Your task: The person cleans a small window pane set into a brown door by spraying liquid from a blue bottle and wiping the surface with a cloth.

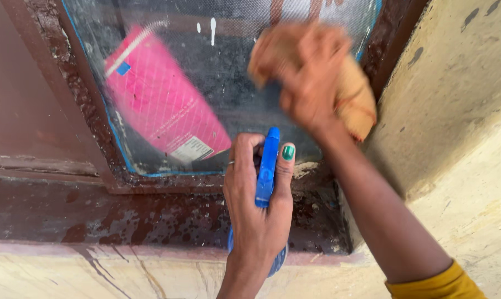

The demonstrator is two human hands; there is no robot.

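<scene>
Head view shows your left hand [259, 207] at lower centre of the frame, fingers wrapped around a blue plastic spray bottle [267, 169], thumb lying along its nozzle head. Your right hand [308, 80] sits at upper centre-right, blurred, bunched tight on a crumpled orange-tan cloth [353, 97] pressed against the dusty mesh-covered window pane [228, 66]. Behind that pane, at upper left, a pink rectangular carton [162, 102] leans tilted. The dark red-brown window frame [95, 213] runs below, and a pale yellow wall [461, 111] fills the right side.
</scene>
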